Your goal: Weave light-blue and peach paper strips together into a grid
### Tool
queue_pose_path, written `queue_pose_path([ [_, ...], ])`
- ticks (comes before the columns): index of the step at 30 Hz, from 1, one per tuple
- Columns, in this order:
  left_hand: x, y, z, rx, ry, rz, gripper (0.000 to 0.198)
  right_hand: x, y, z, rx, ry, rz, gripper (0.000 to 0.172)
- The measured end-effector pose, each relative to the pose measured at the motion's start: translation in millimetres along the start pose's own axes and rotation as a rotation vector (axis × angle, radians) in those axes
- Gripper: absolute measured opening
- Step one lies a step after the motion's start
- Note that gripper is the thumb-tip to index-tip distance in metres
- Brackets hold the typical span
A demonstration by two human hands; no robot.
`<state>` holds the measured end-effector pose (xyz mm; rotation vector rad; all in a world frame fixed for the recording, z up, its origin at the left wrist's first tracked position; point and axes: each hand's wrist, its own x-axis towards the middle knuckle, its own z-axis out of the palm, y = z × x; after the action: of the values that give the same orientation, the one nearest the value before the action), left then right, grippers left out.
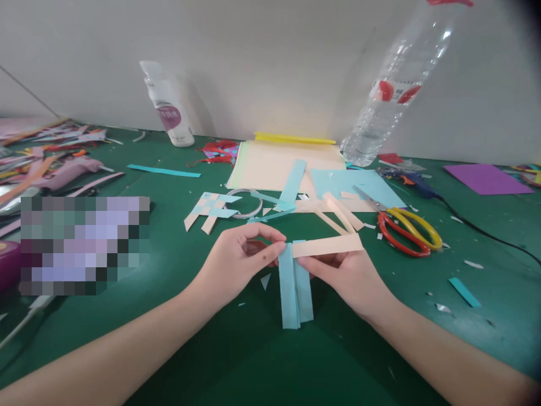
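Observation:
Light blue paper strips [289,293] hang downward between my two hands, side by side and partly overlapping. A cream paper strip [327,246] runs to the right from their upper end. My left hand [249,256] pinches the top of the blue strips between thumb and index finger. On the other side, my right hand [344,273] has its thumb at the blue strips, below the cream strip, its other fingers hidden behind. Beyond my left hand lies a woven blue and cream paper piece [213,206], beside a roll of clear tape [245,204].
Scissors with red and yellow handles [406,231] lie to the right. Behind are cream sheets [279,163], a blue sheet [355,186], a white bottle [169,107] and a tall clear bottle [389,107]. A glue gun [416,185] with a black cord and purple paper [488,179] are farther right.

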<state>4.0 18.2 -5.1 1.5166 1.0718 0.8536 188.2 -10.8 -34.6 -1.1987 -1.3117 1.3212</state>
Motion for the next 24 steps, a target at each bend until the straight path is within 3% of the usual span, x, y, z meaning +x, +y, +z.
queue_pose_path([
  [10, -2.1, -1.8, -0.6, 0.069, -0.021, 0.029, 0.011, -1.0, -1.4, -1.0, -0.044, -0.070, -0.045, 0.018],
  [15, -3.9, -0.1, -1.0, 0.158, 0.019, 0.083, 0.010, -1.2, -1.4, -1.0, -0.009, -0.059, -0.039, 0.022],
  [20, -4.9, 2.6, 0.4, 0.157, 0.022, 0.102, 0.008, -1.4, 1.3, -3.0, -0.128, -0.011, -0.012, 0.023],
  [24, -4.3, 1.6, 0.3, 0.140, 0.041, 0.091, 0.018, -1.7, 0.5, -3.8, -0.188, -0.016, -0.019, 0.023],
])
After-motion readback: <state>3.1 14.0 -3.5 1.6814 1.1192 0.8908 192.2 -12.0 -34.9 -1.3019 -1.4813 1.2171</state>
